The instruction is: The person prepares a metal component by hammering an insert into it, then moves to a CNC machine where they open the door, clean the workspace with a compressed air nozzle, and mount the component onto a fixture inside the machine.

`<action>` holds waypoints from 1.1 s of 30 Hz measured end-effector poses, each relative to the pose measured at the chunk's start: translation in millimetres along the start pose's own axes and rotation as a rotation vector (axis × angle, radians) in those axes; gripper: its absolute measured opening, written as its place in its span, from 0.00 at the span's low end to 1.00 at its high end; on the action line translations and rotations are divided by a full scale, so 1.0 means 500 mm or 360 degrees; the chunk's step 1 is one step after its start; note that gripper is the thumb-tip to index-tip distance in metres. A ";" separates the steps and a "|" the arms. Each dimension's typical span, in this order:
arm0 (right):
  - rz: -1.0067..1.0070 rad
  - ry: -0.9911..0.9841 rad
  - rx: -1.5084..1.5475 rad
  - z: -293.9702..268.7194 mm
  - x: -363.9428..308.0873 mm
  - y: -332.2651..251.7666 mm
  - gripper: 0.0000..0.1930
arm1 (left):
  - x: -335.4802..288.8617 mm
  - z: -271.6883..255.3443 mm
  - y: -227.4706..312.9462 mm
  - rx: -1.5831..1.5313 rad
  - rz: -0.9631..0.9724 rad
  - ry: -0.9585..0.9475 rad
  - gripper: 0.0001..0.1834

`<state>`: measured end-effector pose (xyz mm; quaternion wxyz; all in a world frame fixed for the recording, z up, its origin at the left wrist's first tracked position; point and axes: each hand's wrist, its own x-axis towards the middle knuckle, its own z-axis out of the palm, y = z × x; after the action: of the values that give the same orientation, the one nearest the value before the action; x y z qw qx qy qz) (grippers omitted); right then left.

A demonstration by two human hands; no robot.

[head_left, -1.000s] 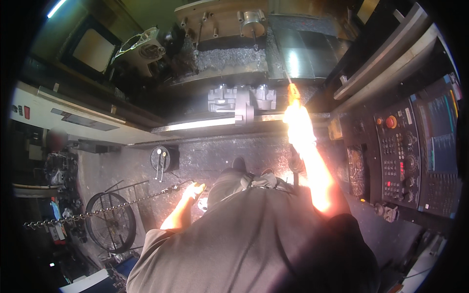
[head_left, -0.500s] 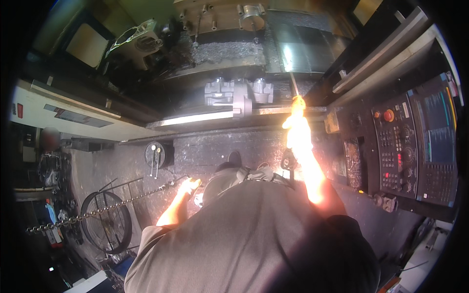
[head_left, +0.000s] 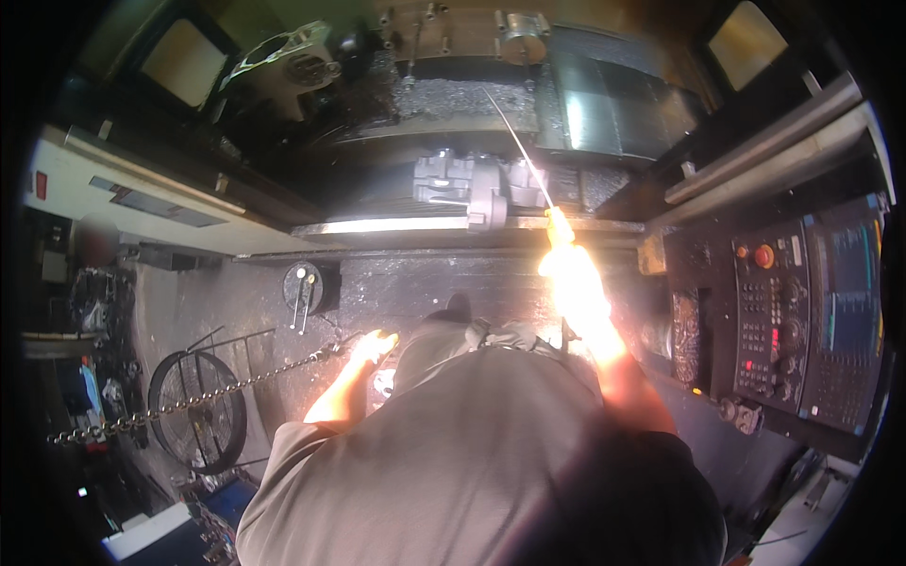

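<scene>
My right hand (head_left: 578,283), strongly overexposed, is closed around the yellow-orange end of a long thin rod-like tool (head_left: 524,151). From this hand the rod slants forward and left into the machine, passing over the grey cast metal parts (head_left: 462,184) on the machine's front ledge. Glare hides the separate fingers and the exact kind of tool. Beside my left hip, my left hand (head_left: 379,344) hangs loosely open, with nothing visible in it. The end of a metal chain (head_left: 236,389) lies just left of that hand, apparently without contact.
A control panel (head_left: 769,321) with a red button stands at right. On the floor at left are a round black fan-like frame (head_left: 198,412) and a black round container (head_left: 304,288) with two rods. The machine's metal sill (head_left: 377,226) crosses in front of me.
The rod has swung left and now points over the cast parts. My right hand has drawn slightly back toward me. The view has shifted a little; my left hand stays low at my side.
</scene>
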<state>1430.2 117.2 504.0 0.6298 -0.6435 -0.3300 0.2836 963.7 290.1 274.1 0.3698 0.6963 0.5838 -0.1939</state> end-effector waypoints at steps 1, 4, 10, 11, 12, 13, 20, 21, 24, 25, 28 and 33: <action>0.0068 -0.0065 -0.0075 0.018 0.018 0.009 0.10 | -0.005 -0.006 -0.014 -0.0006 -0.0003 -0.0027 0.39; -0.0052 -0.0172 -0.0321 0.041 0.075 0.003 0.11 | -0.025 -0.035 0.093 -0.0018 0.0110 -0.0116 0.40; 0.0534 -0.0244 0.0073 0.166 0.209 -0.190 0.15 | 0.030 0.009 0.016 -0.0105 0.0005 0.0011 0.39; 0.0484 -0.0252 0.0029 0.186 0.225 -0.200 0.16 | 0.032 0.009 0.010 -0.0114 0.0007 0.0041 0.39; 0.0530 -0.0297 -0.0054 0.201 0.237 -0.220 0.16 | 0.031 0.012 0.001 -0.0123 0.0008 0.0071 0.38; 0.0573 -0.0342 -0.0146 0.212 0.245 -0.249 0.16 | 0.030 0.021 -0.004 -0.0139 0.0014 0.0099 0.37; 0.0160 -0.0299 -0.0941 0.301 0.376 -0.203 0.28 | 0.020 0.042 -0.021 -0.0199 -0.0007 -0.0023 0.37; 0.0199 -0.0319 -0.0885 0.312 0.391 -0.191 0.29 | 0.011 0.038 -0.018 -0.0211 -0.0032 -0.0009 0.38; 0.0294 -0.0356 -0.0743 0.320 0.416 -0.175 0.30 | -0.014 0.010 0.032 -0.0325 -0.0109 0.0005 0.43; 0.0330 -0.0365 -0.0702 0.315 0.410 -0.181 0.29 | -0.033 0.001 0.045 -0.0347 -0.0108 -0.0001 0.43; 0.0237 -0.0299 -0.0505 0.320 0.392 -0.168 0.28 | -0.057 -0.011 0.034 -0.0380 -0.0204 0.0008 0.43; 0.0154 -0.0211 -0.0269 0.287 0.370 -0.174 0.23 | -0.018 0.021 -0.017 -0.0336 -0.0158 -0.0175 0.46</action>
<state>1427.5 350.3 593.3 0.5357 -0.6893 -0.3620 0.3268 954.9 276.8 271.1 0.4624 0.6122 0.6134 -0.1875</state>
